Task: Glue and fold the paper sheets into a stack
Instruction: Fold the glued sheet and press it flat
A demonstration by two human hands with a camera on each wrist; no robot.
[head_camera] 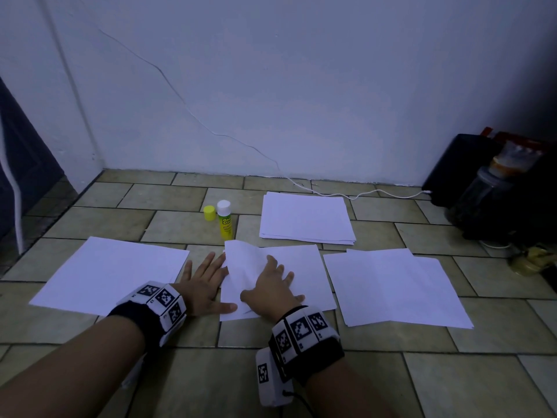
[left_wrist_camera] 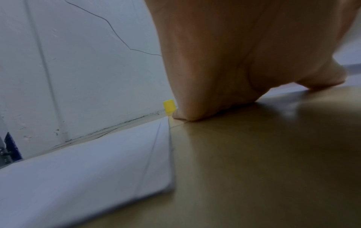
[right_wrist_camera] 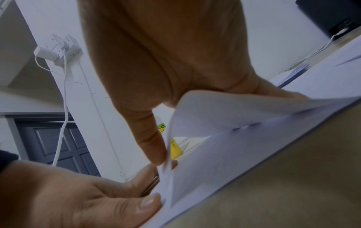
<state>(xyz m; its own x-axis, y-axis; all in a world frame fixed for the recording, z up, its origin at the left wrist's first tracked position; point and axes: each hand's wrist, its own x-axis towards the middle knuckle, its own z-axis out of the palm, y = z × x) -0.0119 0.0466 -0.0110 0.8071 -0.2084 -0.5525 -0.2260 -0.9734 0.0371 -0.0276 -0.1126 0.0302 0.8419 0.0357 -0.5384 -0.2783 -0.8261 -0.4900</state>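
Your left hand (head_camera: 205, 282) lies flat on the floor (head_camera: 187, 381), fingers straight and spread, thumb on the near left corner of the sheet (head_camera: 298, 276) between your hands. It grasps nothing. Your right hand (head_camera: 271, 288) rests on the same sheet, fingers straight and spread, pressing down a flap (head_camera: 244, 260) folded over from the left edge. The flap is not yet flat; its far part stands raised. The sheet lies on the floor directly before you. A second sheet (head_camera: 111, 273) lies just left of the left hand. Creased sheets (head_camera: 394, 285) lie to the right. A stack (head_camera: 306, 218) lies beyond, near the wall (head_camera: 271, 86). The glue stick (head_camera: 224, 220) stands upright and uncapped left of the stack, its cap (head_camera: 209, 213) just beside it.
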